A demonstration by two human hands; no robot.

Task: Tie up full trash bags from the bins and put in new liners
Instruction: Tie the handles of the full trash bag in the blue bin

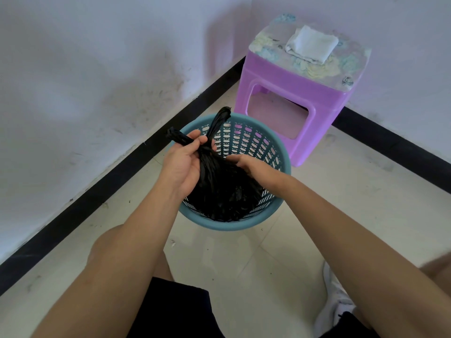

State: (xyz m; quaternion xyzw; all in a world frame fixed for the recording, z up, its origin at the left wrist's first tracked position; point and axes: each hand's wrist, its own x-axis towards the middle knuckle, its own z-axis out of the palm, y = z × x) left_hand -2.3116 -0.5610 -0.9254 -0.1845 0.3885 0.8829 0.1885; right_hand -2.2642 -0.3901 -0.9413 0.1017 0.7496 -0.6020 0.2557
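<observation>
A black trash bag (220, 191) sits inside a round teal lattice bin (256, 147) on the tiled floor. Its top is gathered into a neck with two twisted ends sticking up and to the left. My left hand (181, 164) grips the neck and the left twisted end. My right hand (249, 163) rests against the right side of the bag, fingers curled on the plastic just below the neck. The bag's lower part fills the bin's near side.
A purple plastic stool (290, 98) stands just behind the bin in the corner, with a folded white cloth (311, 46) on top. White walls with black skirting run left and right. My knees and a white shoe (334, 306) are near the bottom.
</observation>
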